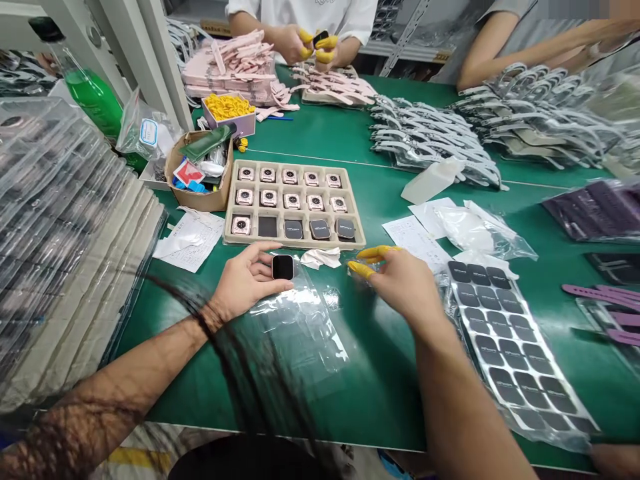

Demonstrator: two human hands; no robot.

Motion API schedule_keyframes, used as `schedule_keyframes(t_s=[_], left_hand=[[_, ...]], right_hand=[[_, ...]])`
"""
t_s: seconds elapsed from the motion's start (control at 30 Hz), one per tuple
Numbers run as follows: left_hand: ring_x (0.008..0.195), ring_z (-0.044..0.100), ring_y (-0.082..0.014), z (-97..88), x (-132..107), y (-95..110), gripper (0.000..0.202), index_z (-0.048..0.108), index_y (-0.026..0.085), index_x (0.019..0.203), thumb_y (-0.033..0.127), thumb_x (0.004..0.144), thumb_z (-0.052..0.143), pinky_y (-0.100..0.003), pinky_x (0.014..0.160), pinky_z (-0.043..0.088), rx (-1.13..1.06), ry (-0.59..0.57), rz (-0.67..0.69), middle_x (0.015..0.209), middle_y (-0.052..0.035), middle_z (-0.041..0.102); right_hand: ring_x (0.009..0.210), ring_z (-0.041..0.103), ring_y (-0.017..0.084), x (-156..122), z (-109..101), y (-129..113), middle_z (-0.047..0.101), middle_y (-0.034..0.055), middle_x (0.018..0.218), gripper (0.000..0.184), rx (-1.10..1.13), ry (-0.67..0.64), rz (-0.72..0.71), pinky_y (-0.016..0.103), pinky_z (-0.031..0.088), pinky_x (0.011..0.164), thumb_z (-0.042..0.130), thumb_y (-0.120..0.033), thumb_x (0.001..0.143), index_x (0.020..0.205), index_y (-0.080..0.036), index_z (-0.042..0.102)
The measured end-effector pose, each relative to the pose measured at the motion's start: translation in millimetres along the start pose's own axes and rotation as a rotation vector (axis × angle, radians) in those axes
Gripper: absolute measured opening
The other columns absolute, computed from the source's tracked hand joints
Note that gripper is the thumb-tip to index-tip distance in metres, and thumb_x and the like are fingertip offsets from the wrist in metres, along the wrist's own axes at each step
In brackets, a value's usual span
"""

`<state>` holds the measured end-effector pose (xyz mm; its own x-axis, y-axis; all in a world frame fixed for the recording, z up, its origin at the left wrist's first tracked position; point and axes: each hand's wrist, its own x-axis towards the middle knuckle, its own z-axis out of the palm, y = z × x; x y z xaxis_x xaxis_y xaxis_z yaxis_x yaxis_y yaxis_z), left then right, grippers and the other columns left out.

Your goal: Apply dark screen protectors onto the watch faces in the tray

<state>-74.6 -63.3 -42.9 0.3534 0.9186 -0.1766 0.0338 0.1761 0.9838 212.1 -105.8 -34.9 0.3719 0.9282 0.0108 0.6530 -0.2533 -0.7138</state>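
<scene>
My left hand (245,280) grips a small square watch body with a black face (283,267), just in front of a beige tray (295,239) that holds several watch bodies in rows. My right hand (397,280) wears yellow finger cots on thumb and forefinger. Those two fingers are pinched together near a scrap of clear film (360,273); what they hold is too small to name. A crumpled white cloth (320,257) lies between the hands. Clear plastic sheets (295,320) lie under them on the green table (380,373).
A sheet of dark screen stickers (515,347) lies to my right. A tall stack of clear trays (60,227) fills the left. A cardboard box (197,170), papers and a green bottle stand behind. Two other people work across the table among pink and grey straps.
</scene>
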Motion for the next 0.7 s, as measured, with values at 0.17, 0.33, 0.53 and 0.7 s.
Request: schedule_keyframes(t_s=[0.17, 0.33, 0.53, 0.7], left_hand=[[0.089, 0.083, -0.0246, -0.7, 1.3, -3.5, 0.061, 0.076, 0.019, 0.115, 0.022, 0.06, 0.102, -0.04, 0.088, 0.072, -0.024, -0.05, -0.011, 0.098, -0.0068, 0.082], [0.088, 0.083, -0.0238, -0.7, 2.9, -7.6, 0.057, 0.077, 0.018, 0.115, 0.021, 0.063, 0.099, -0.038, 0.087, 0.072, 0.005, -0.051, 0.032, 0.1, -0.0088, 0.084], [0.084, 0.083, -0.0226, 0.5, 4.0, -12.7, 0.052, 0.079, 0.016, 0.111, 0.019, 0.062, 0.094, -0.035, 0.083, 0.07, 0.02, -0.089, 0.051, 0.097, -0.0074, 0.085], [0.082, 0.083, -0.0239, 1.1, 3.2, -12.4, 0.051, 0.08, 0.016, 0.11, 0.021, 0.061, 0.095, -0.033, 0.077, 0.069, 0.061, -0.031, 0.03, 0.095, -0.008, 0.085]], right_hand=[[0.071, 0.063, 0.024, -4.0, 49.1, -6.0, 0.068, 0.0064, 0.084, 0.013, -0.449, 0.093, -0.195, 0.036, 0.041, 0.064, 0.074, -0.035, 0.09, 0.092, -0.022, 0.079], [0.067, 0.061, 0.019, -14.8, 63.5, -13.3, 0.076, 0.0083, 0.093, 0.013, -0.244, 0.145, -0.443, 0.034, 0.044, 0.061, 0.066, -0.021, 0.088, 0.09, -0.023, 0.079], [0.067, 0.063, 0.018, -27.3, 72.7, -32.7, 0.074, 0.0025, 0.081, 0.015, 0.113, 0.069, -0.72, 0.032, 0.052, 0.063, 0.065, -0.027, 0.095, 0.1, -0.026, 0.079], [0.063, 0.059, 0.018, -25.3, 80.7, -35.3, 0.07, 0.0018, 0.075, 0.016, 0.02, 0.213, -0.585, 0.033, 0.05, 0.063, 0.064, -0.024, 0.093, 0.094, -0.024, 0.08]])
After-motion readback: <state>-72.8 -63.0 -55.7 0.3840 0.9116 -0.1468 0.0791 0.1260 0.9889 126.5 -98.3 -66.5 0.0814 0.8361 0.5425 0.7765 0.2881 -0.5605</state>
